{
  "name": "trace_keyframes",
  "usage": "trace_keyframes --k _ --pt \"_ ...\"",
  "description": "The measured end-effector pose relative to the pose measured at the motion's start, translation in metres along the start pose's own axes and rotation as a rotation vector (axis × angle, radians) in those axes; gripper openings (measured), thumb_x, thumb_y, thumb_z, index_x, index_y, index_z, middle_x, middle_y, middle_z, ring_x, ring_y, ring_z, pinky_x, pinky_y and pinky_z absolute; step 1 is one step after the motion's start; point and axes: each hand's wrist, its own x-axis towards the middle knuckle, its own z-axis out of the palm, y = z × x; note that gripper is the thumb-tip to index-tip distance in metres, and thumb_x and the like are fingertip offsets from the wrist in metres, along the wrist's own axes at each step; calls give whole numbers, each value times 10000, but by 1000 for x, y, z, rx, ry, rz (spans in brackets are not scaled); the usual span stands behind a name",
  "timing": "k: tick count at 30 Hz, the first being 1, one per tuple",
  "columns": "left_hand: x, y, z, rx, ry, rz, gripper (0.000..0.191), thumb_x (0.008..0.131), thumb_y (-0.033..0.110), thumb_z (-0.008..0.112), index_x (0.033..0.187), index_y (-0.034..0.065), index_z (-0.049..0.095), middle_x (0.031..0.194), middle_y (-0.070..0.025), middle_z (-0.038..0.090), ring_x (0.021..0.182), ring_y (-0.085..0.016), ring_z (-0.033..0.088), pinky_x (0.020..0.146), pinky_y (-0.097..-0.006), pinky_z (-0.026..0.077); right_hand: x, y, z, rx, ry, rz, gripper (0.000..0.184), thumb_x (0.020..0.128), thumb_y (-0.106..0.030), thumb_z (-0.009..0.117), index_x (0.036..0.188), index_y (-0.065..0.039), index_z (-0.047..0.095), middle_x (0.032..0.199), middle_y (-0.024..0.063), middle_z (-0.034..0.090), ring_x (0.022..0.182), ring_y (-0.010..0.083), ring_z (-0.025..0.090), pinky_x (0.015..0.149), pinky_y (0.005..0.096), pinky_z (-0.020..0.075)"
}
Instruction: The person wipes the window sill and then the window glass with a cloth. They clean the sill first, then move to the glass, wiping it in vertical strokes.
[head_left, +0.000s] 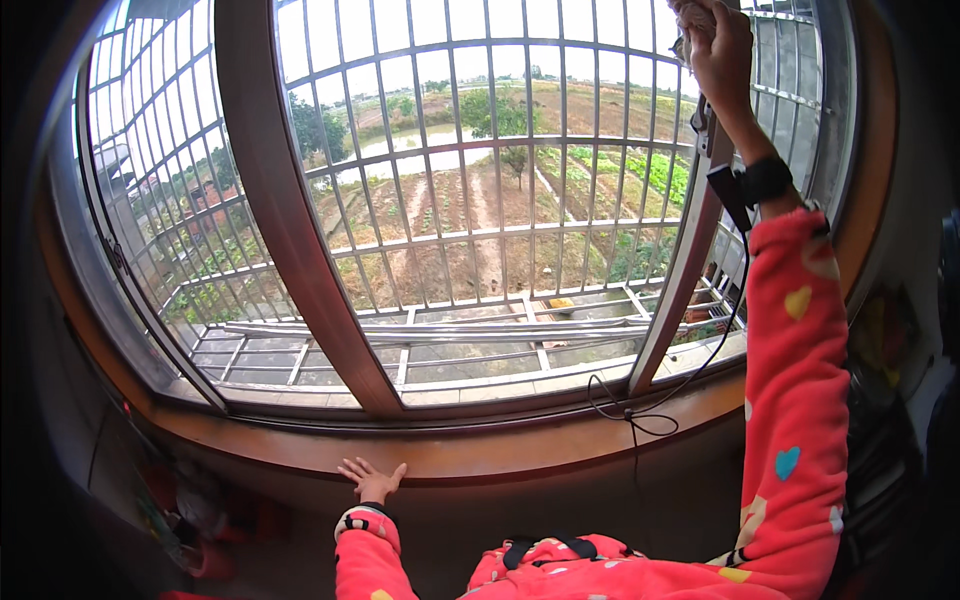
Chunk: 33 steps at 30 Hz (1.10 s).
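Note:
My right hand (720, 56) is raised at the top right, closed around a crumpled cloth (697, 19) against the upper part of the sliding window's frame (686, 247). A black strap with a small dark device (729, 196) sits on the right wrist, and a black cable (724, 337) hangs from it down to the sill. My left hand (371, 480) rests with spread fingers on the front edge of the brown window sill (525, 454); it holds nothing. The window latch (701, 124) is just below the right hand.
Metal security bars (472, 142) stand outside the window, with long metal strips (450, 330) lying on the lower grille. The cable loops over the sill at the right. A reddish container (206, 559) and other items stand low at the left; dark items are at the right.

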Motion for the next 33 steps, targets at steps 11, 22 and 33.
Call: trace_keyframes --k 11,22,33 --pt "-1 -1 7 -18 29 30 1370 706 944 440 1578 -5 -26 1613 -279 -192 1444 -505 -268 1102 -638 335 1 10 80 -228 132 -73 374 847 33 561 1191 -104 614 988 136 574 933 356 539 804 478 410" --pt "9 -3 15 99 25 80 1321 748 953 296 1569 -37 -2 1636 -267 -99 1433 -533 -261 1164 -668 110 -69 -100 75 211 -148 -234 414 830 96 614 1186 -116 627 1110 51 627 949 226 559 799 363 501" --pt "23 -9 26 140 54 71 1303 761 925 358 1571 -25 -14 1627 -260 -149 1449 -508 -252 1119 -623 221 -212 -156 33 353 -445 -5 218 958 -172 626 1160 -93 648 1047 18 532 1007 214 518 763 341 548"
